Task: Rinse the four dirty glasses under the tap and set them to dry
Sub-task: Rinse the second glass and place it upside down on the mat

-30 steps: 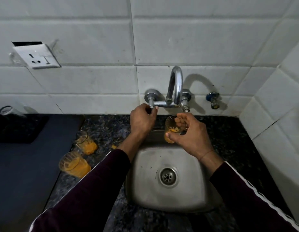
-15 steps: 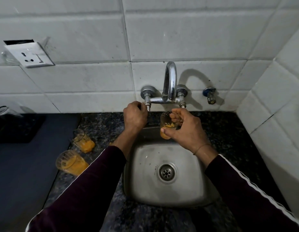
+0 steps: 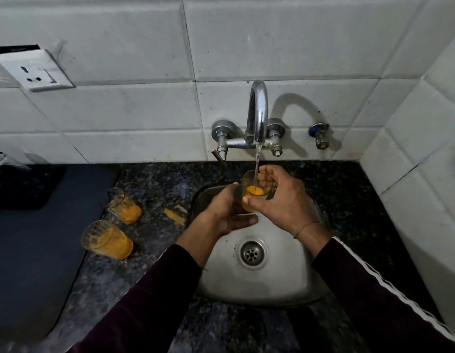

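- Step in hand: rinsing the first of the glasses, by the look of it; holding the glass (image 3: 254, 191) upright under the tap (image 3: 257, 115), over the back of the sink (image 3: 285, 281).
- Water (image 3: 257, 161): falling in a thin stream from the spout straight into the glass, stirring up the orange residue at the bottom.
- Right hand (image 3: 280, 202): gripping the glass, thumb across the near side, fingers curled round the far side.
- Left hand (image 3: 229, 212): cupping the glass from the left and below, fingers fairly straight, palm turned up; touching or just beside the glass, cannot tell which.
- Waiting: two more dirty glasses, the nearer glass (image 3: 106, 239) and the farther glass (image 3: 123, 205), lying on their sides on the dark stone surface (image 3: 155, 179) left of the sink, both streaked orange; an orange smear (image 3: 174, 215) sitting between them and the sink.
- Fourth glass: possibly the clear rim at the far left edge, too cut off to tell.
- Next move, as a judgement: calling for swirling and tipping the glass out into the sink, repeating until clear, then setting it to dry, perhaps on the dark mat (image 3: 43, 225) at the left.
- Writing, brands, labels: none readable; wall socket (image 3: 34, 70) bearing no legible marking.
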